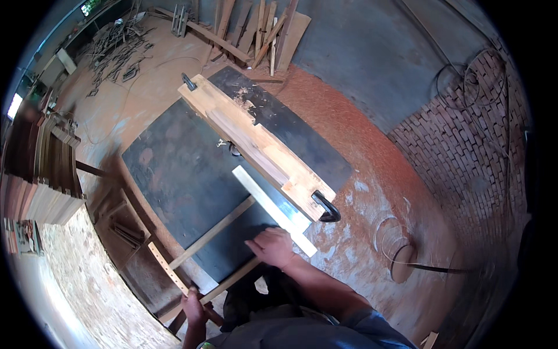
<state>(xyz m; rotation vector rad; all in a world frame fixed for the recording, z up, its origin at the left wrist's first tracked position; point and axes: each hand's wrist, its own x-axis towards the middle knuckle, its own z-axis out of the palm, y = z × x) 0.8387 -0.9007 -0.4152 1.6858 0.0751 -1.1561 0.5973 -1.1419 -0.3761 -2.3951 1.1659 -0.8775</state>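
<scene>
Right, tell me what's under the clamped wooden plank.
The dark tabletop extends on both sides of the wooden plank, so it likely continues beneath; a small dark object shows at the plank's near edge. Whatever else lies directly underneath is covered.

Dark surface (174, 157): wooden plank (256, 139) lies across it from 11 to 4 o'clock; wood shavings (244, 100) lie at 12 o'clock.

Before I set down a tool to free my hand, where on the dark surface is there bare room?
Widest: the dark surface left of the clamped beam, above the narrow strip. Slimmer: beyond the beam, right of the shavings. Crowded: around the right hand and pale board.
</scene>
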